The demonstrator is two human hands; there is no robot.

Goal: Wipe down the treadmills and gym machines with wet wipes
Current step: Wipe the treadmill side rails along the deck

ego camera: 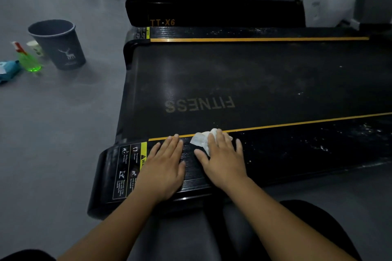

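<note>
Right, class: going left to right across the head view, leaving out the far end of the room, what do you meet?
Blue pack → green spray bottle → dark bin with a deer print → left hand → right hand, pressing the white wipe on the treadmill side rail.

A single wide-angle camera sits on the person's head and looks forward and steeply down. It is close to the black ribbed side rail (297, 150) of the nearest black treadmill with yellow edge stripes (233, 74), whose deck runs from 7 o'clock toward 3 o'clock. Both bare forearms enter from 6 o'clock. The left hand (163, 167) and the right hand (222, 157) lie just below the middle, near the lens. The grey floor (53, 133) fills the 9 o'clock side, with a dark grey plastic bin bearing a white deer print (61, 48) at 10 o'clock. More black treadmills (212, 10) recede toward 12 o'clock. Straight edges bow near the borders.
</note>
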